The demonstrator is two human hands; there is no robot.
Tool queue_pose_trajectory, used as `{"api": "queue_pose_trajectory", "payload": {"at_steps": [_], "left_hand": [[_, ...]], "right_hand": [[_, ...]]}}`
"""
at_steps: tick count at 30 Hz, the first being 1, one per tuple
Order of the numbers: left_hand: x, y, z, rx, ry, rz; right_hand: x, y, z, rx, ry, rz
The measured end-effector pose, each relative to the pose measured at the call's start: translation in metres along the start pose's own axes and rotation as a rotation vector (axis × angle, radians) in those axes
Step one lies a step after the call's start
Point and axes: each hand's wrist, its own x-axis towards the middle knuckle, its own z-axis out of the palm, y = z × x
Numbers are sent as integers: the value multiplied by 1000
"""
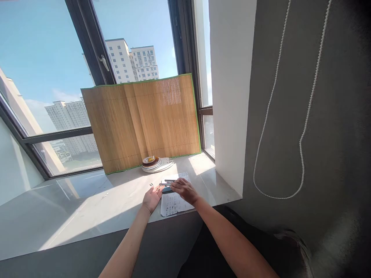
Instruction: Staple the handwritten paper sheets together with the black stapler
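So, two bare hands are seen over the windowsill (pixel 116 200). By the right hand (pixel 184 190), a slim grey pen-like item (pixel 165 184) is gripped, with the fingers closed round it and its tip pointed toward the other hand. A second slim, darker stick (pixel 169 180) is seen just behind it; whether that one is held too can't be told. The left hand (pixel 152 199) is turned partly palm-up, fingers loosely stretched to the grey item's tip; whether anything is pinched there can't be made out.

Below the fingers, one flat dark blue item (pixel 166 190) is laid on white paper (pixel 172 204) covered in handwriting, too small to be read. Whether one sheet or two are there can't be told. Some tiny white bits (pixel 151 184) are seen just beside the left fingertips.

Farther back, a stack of round dishes (pixel 150 168) is topped with something yellowish (pixel 150 158), and one larger white dish (pixel 167 165) is partly covered by the stack.

Behind that, one green-edged bamboo mat (pixel 145 119) is propped upright against the window. One looped bead chain (pixel 303 162) is hung along the dark wall (pixel 278 31), off to the right.
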Motion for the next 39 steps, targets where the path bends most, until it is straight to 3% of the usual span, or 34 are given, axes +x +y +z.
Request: {"api": "queue_pose_trajectory", "payload": {"at_steps": [3, 5, 7, 9, 12, 14, 17, 22, 26, 29, 31, 35, 39], "left_hand": [[2, -3, 2, 15, 28, 1], [3, -5, 3, 68, 37, 29], [3, -10, 4, 136, 57, 79], [1, -14, 4, 233, 65, 165], [-3, -20, 5, 427, 11, 305], [-7, -21, 7, 515, -97, 373], [-15, -20, 12, 627, -267, 428], [-26, -19, 19, 794, -354, 389], [-31, -20, 22, 830, -365, 371], [-32, -22, 22, 804, -381, 358], [-33, -24, 21, 787, -384, 355], [-33, -25, 22, 820, -430, 324], [-34, -24, 22, 845, -455, 301]], "right_hand": [[2, -4, 4, -9, -30, -31], [2, -4, 6, 10, -12, 38], [0, -2, 7, 52, 41, 218], [-1, 1, 6, 104, 95, 491], [-3, 6, 3, 182, 83, 867], [-4, 8, 3, 231, 34, 1021], [-7, 10, 4, 299, -28, 1111], [-9, 8, 9, 292, -18, 1041], [-7, 1, 8, 104, 125, 680], [-4, -7, 11, 176, 69, 407], [-3, -13, 14, 275, 6, 310], [0, -20, 19, 395, -74, 245], [1, -23, 20, 425, -66, 261]]}}
